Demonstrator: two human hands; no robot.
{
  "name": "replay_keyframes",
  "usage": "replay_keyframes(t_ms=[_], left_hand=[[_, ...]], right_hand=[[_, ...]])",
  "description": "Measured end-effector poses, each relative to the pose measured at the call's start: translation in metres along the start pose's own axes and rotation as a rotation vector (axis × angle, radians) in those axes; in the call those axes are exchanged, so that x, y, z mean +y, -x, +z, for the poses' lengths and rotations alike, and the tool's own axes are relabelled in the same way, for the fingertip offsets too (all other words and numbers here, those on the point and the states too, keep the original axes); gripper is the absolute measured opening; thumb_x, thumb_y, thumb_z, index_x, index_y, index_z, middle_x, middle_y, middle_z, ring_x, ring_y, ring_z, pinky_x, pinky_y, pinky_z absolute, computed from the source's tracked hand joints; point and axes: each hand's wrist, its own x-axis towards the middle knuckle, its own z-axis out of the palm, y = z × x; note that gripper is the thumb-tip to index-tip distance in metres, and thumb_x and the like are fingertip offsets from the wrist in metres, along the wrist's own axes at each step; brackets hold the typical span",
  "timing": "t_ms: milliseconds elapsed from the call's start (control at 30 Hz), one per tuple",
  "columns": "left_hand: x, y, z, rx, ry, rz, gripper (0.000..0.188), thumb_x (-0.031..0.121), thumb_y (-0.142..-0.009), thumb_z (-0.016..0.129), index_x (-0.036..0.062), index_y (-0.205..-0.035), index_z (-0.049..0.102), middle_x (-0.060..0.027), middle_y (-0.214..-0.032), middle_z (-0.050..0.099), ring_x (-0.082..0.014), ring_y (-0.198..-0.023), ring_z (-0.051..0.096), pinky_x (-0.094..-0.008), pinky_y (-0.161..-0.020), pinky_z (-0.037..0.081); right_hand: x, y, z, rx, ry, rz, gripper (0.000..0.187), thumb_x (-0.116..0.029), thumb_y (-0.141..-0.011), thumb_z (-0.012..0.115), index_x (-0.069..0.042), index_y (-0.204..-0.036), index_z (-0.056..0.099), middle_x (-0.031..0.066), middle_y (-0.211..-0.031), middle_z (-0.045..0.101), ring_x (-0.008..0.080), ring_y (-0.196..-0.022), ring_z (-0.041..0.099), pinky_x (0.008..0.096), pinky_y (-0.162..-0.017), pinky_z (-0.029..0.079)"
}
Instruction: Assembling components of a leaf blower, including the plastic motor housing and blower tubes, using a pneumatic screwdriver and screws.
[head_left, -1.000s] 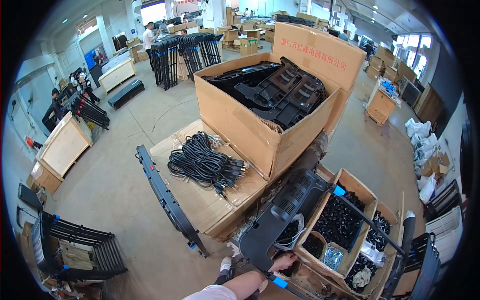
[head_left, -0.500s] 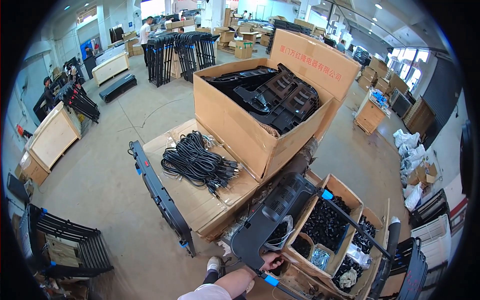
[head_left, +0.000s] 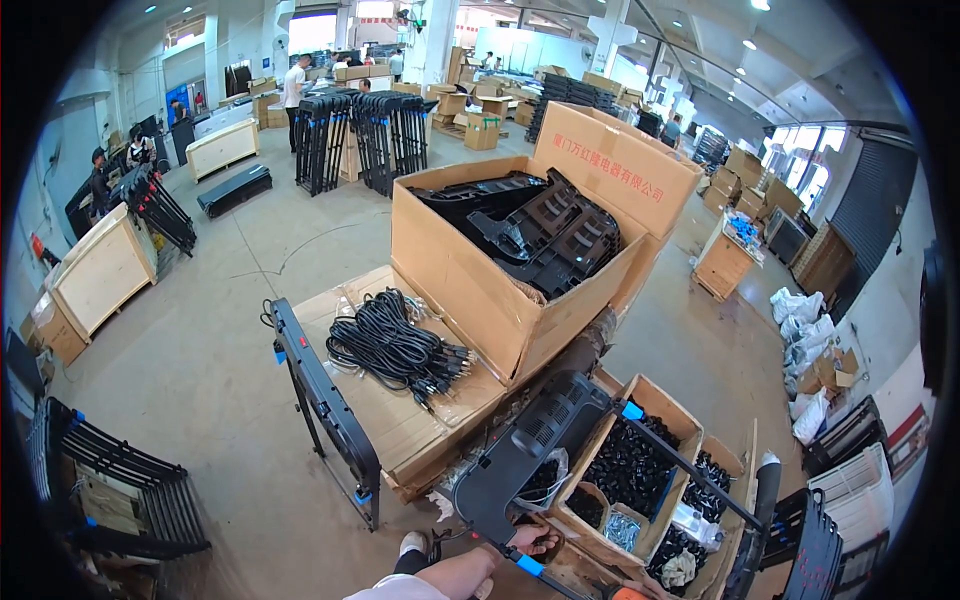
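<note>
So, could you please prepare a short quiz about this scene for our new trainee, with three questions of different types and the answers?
1. Multiple choice: what lies bundled on the low cardboard surface?
a) white bags
b) black cables
c) wooden slats

2. True or false: the large open cardboard box is empty.

3. Short answer: what colour is the band on the black bar just beside the left hand?

Key:
1. b.
2. False; black plastic parts are in it.
3. Blue.
</note>
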Motion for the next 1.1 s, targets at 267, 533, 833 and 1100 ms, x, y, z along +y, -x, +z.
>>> replay_keyframes(t_ms=[267, 533, 833, 1100], left_hand=[[-0.019, 0.035, 0.008, -0.053, -0.102, 0.119, 0.039, 0.042, -0.106, 0.065, 0.0067, -0.121, 0.069, -0.0018, -0.109, 0.075, -0.0091, -0.086, 0.066, -0.0289, -0.072, 0.055], [-0.042, 0.169, -0.001, 0.154, -0.352, 0.041, 0.03, 0.039, -0.107, 0.063, 0.0114, -0.117, 0.069, 0.0052, -0.089, 0.065, -0.0048, -0.066, 0.054, -0.0204, -0.048, 0.041], [-0.042, 0.272, 0.076, 0.347, 0.06, 0.387, 0.027, 0.029, -0.112, 0.055, 0.005, -0.119, 0.065, 0.0028, -0.093, 0.058, -0.0071, -0.073, 0.05, -0.0195, -0.053, 0.038], [0.019, 0.247, 0.153, 0.207, 0.192, 0.539, 0.025, 0.031, -0.112, 0.055, 0.0084, -0.114, 0.065, 0.004, -0.089, 0.059, -0.0077, -0.071, 0.049, -0.0205, -0.055, 0.038]], right_hand=[[-0.029, -0.021, 0.013, -0.048, -0.105, -0.295, 0.044, -0.011, -0.094, 0.081, -0.007, -0.135, 0.065, 0.0116, -0.129, 0.07, 0.0226, -0.119, 0.067, 0.0394, -0.098, 0.058], [-0.047, -0.048, 0.007, -0.256, 0.114, -0.537, 0.041, -0.005, -0.095, 0.078, -0.006, -0.131, 0.06, 0.0099, -0.131, 0.064, 0.024, -0.116, 0.065, 0.0366, -0.102, 0.052], [-0.042, -0.08, 0.025, -0.493, -0.257, -0.541, 0.04, -0.01, -0.092, 0.082, -0.003, -0.127, 0.064, 0.0118, -0.116, 0.07, 0.0202, -0.105, 0.067, 0.0334, -0.093, 0.054], [-0.032, -0.078, 0.055, -0.538, -0.399, -0.342, 0.045, -0.002, -0.085, 0.081, 0.001, -0.125, 0.06, 0.0153, -0.121, 0.068, 0.0202, -0.107, 0.069, 0.0348, -0.096, 0.057]])
